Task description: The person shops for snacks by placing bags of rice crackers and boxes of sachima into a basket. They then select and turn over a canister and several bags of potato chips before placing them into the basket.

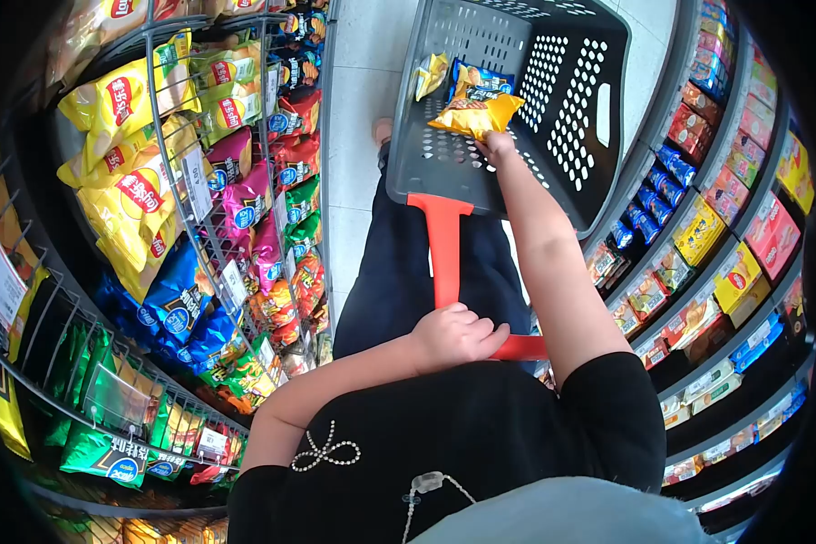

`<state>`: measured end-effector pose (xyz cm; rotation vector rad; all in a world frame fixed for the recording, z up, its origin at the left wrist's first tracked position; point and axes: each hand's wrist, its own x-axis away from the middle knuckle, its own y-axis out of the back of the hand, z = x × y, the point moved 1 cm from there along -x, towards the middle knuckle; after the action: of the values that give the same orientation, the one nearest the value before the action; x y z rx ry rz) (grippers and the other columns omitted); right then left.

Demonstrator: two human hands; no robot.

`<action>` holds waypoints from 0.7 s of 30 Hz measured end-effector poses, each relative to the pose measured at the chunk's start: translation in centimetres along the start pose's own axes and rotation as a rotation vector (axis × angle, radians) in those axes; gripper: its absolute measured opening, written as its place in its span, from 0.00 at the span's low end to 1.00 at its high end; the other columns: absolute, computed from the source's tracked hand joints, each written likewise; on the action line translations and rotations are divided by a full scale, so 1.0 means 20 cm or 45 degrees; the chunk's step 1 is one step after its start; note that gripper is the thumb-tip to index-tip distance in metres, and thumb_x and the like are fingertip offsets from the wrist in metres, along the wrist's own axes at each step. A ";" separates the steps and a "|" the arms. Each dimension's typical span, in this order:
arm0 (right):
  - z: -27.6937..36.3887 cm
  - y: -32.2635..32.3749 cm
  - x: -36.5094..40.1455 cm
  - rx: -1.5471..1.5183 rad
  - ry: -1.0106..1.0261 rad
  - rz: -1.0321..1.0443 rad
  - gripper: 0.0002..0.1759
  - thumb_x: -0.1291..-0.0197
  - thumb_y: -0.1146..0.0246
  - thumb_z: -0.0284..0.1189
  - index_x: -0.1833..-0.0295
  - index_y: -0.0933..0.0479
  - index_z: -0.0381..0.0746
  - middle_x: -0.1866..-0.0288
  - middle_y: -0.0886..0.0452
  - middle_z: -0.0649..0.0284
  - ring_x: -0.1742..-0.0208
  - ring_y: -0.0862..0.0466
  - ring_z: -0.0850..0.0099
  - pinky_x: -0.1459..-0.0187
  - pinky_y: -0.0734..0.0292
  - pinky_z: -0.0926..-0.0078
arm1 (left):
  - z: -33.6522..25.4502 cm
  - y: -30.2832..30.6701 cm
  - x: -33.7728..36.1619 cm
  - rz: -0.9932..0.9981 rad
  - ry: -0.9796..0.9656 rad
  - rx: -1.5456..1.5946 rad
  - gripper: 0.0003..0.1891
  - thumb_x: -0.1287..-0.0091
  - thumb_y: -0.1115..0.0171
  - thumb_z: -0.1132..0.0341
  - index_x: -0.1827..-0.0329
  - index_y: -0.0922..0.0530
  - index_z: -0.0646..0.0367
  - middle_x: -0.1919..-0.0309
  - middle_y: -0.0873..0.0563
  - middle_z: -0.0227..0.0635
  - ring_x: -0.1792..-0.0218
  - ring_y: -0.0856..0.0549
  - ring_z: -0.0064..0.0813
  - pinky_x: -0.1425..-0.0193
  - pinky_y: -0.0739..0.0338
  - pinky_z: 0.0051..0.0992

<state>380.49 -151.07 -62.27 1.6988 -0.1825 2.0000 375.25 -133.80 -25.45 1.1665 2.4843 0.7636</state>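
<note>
My left hand (458, 335) is closed around the red handle (443, 249) of a dark grey shopping basket (508, 186). My right arm stretches forward into the basket, where my right hand (497, 148) grips the near edge of an orange-yellow snack bag (477, 112). Its fingers are partly hidden by the bag. Behind that bag, a blue snack bag (486, 78) leans on the basket's inside. A smaller yellow bag (432, 76) stands at the basket's left wall.
Wire shelves on the left hold yellow chip bags (125, 102), blue bags (179, 295) and green bags (104, 453). Curved shelves on the right carry boxed snacks (698, 228) and blue packets (655, 205). Pale floor tiles (364, 100) show between the left shelves and the basket.
</note>
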 end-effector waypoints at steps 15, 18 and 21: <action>0.00 0.00 0.03 -0.068 -0.188 -0.116 0.11 0.43 0.50 0.21 0.55 0.30 0.30 0.63 0.23 0.57 0.68 0.19 0.68 0.71 0.20 0.76 | -0.02 0.00 -0.01 0.024 0.025 0.145 0.20 0.51 0.37 0.49 0.63 0.21 0.56 0.82 0.28 0.24 0.83 0.27 0.21 0.77 0.33 0.20; 0.03 0.04 0.14 -0.034 -0.142 -0.029 0.12 0.41 0.51 0.22 0.52 0.34 0.29 0.63 0.24 0.53 0.64 0.19 0.64 0.65 0.18 0.73 | -0.03 0.00 -0.02 0.015 0.033 0.158 0.23 0.54 0.35 0.47 0.63 0.21 0.57 0.83 0.27 0.25 0.83 0.25 0.23 0.78 0.32 0.22; 0.08 0.09 0.27 0.290 0.073 0.130 0.13 0.42 0.49 0.24 0.52 0.34 0.31 0.64 0.23 0.54 0.65 0.19 0.64 0.66 0.19 0.71 | -0.04 0.01 -0.01 -0.012 0.035 0.116 0.24 0.56 0.34 0.47 0.64 0.21 0.56 0.83 0.27 0.25 0.83 0.25 0.24 0.78 0.32 0.22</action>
<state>380.63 -151.73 -56.34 1.7987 -0.0218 2.2133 375.12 -134.18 -24.75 1.1820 2.5695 0.6751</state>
